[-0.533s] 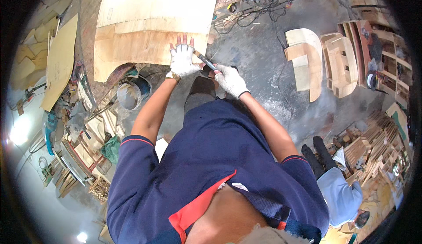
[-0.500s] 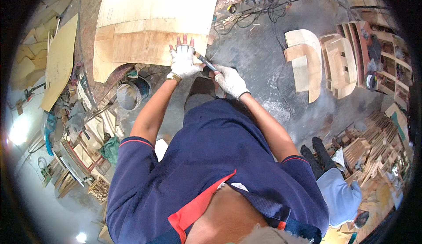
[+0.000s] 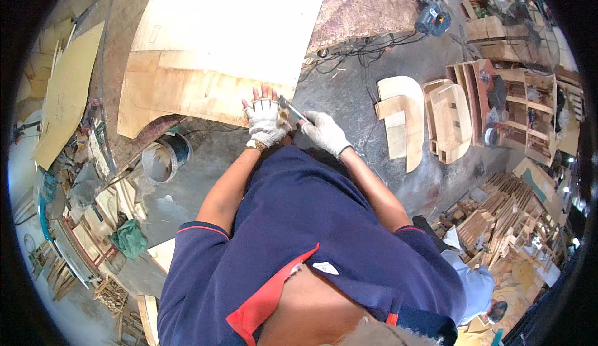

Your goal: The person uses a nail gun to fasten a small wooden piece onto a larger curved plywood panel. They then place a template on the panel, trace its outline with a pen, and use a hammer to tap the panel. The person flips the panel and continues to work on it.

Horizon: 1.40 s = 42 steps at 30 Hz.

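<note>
A large plywood sheet [image 3: 212, 41] lies ahead of me on a worktop. My left hand [image 3: 264, 119], in a white fingerless glove, presses flat on the sheet's near edge with fingers spread. My right hand [image 3: 324, 132], also gloved in white, grips a slim metal hand tool [image 3: 291, 110] whose tip rests against the plywood edge right beside my left hand. What kind of tool it is cannot be made out. My dark blue shirt fills the lower middle of the view.
Curved wooden furniture parts [image 3: 402, 118] lie on the concrete floor to my right, with wooden shelving [image 3: 523, 115] and stacked slats [image 3: 504, 215] beyond. A bucket [image 3: 162, 159] stands at lower left amid scrap wood. Cables [image 3: 361, 50] trail past a power tool [image 3: 433, 16]. Another person [image 3: 467, 277] crouches at lower right.
Both hands hold nearly the same place at the plywood edge; the right hand with the tool has shifted only slightly.
</note>
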Each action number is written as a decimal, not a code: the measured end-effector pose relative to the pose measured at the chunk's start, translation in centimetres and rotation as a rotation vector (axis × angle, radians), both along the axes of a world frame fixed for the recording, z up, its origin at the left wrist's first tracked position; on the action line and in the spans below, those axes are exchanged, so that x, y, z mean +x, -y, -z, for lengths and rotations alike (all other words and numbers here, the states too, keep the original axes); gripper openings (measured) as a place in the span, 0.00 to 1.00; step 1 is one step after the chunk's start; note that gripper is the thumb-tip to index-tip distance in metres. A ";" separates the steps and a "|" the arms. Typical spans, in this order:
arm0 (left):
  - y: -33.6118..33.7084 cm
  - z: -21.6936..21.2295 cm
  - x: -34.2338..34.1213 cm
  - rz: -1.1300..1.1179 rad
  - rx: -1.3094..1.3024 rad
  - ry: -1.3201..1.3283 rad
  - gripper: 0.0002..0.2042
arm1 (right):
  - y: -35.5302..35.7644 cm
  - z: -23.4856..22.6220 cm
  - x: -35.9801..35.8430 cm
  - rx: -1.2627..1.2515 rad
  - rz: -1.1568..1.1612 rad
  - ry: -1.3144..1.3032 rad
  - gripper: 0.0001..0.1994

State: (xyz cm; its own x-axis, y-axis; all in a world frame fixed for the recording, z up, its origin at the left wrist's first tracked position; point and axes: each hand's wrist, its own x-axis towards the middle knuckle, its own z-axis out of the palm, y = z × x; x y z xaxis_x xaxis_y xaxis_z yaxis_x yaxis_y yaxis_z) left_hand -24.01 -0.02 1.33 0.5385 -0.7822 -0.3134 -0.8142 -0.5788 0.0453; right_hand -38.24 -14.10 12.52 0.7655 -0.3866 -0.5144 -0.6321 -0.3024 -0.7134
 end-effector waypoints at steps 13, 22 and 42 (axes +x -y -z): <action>-0.7 0.6 -0.7 0.026 0.000 -0.057 0.50 | 2.5 0.9 6.8 -0.034 -0.194 0.050 0.17; -1.0 -0.9 -0.9 -0.186 -0.289 -0.139 0.42 | 5.5 6.6 16.4 0.211 -0.305 0.012 0.24; -5.0 4.8 6.9 -1.695 -1.553 -0.254 0.24 | 4.7 10.6 20.2 0.295 -0.177 0.017 0.26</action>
